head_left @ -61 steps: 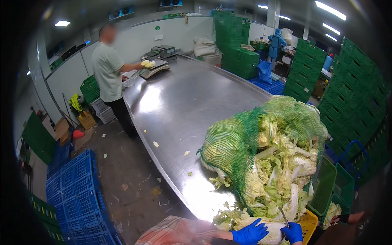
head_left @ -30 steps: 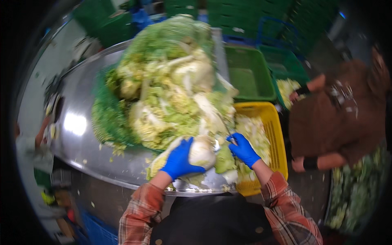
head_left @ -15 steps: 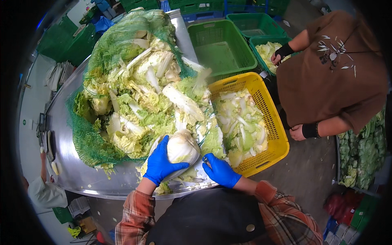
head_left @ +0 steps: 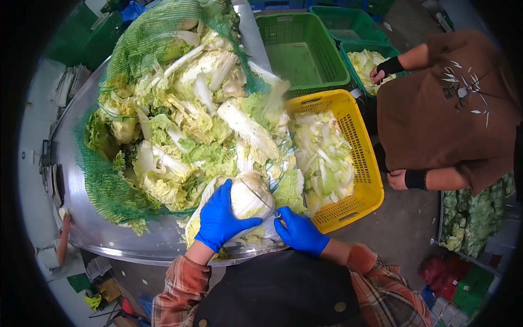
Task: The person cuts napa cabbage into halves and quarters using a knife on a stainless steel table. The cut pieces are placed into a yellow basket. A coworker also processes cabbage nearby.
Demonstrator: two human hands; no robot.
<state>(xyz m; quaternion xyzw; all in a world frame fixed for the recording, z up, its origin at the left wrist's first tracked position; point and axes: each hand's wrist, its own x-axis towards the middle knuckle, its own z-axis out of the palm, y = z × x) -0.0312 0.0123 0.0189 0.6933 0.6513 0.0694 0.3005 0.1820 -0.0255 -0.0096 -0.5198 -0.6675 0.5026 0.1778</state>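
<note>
My left hand (head_left: pixel 220 218), in a blue glove, grips a Chinese cabbage (head_left: pixel 250 197) at the near edge of the metal table (head_left: pixel 92 229). My right hand (head_left: pixel 299 234), also gloved, is closed on the handle of a knife (head_left: pixel 278 217), whose thin blade crosses the cabbage's pale base. Just beyond lies a big heap of cabbages and loose leaves (head_left: pixel 180 141) in green netting (head_left: pixel 98 191). Right of it, a yellow basket (head_left: pixel 370 180) holds leaf trimmings.
Green crates (head_left: pixel 297 52) stand behind the yellow basket, one with leaves. A person in a brown top (head_left: pixel 444 117) stands at the right beside bagged greens (head_left: pixel 471 218). A second person's arm (head_left: pixel 64 240) reaches onto the table's far left.
The view has swung from along the table down onto the heap and my hands. The knife blade now lies across the cabbage base, with my right hand close beside it.
</note>
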